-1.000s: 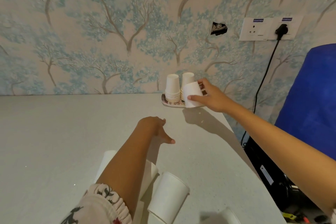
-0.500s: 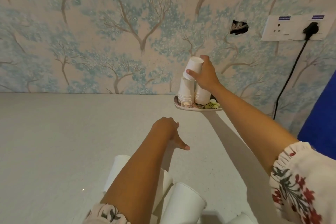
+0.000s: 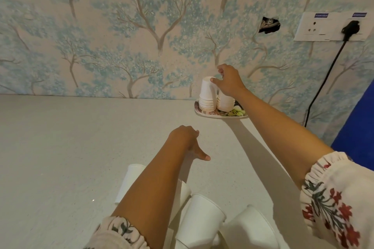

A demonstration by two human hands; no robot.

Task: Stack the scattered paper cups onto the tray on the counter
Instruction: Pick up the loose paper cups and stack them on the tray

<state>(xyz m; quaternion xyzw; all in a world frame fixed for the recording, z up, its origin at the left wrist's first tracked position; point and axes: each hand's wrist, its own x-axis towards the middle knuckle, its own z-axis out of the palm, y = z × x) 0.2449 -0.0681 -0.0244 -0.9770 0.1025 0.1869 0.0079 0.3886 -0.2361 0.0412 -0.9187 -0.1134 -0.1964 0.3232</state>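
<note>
Her right hand (image 3: 229, 82) seems to pinch the top white paper cup (image 3: 207, 87); press it squarely down before letting go.

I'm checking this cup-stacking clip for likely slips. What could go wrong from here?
1. The right hand is right at the top of the left stack; pulling away carelessly could tip that tall stack.
2. The tray sits near the counter's right edge, so a toppled stack could roll off.
3. The left forearm lies over the loose cups near the front; moving it could knock them away.
</note>
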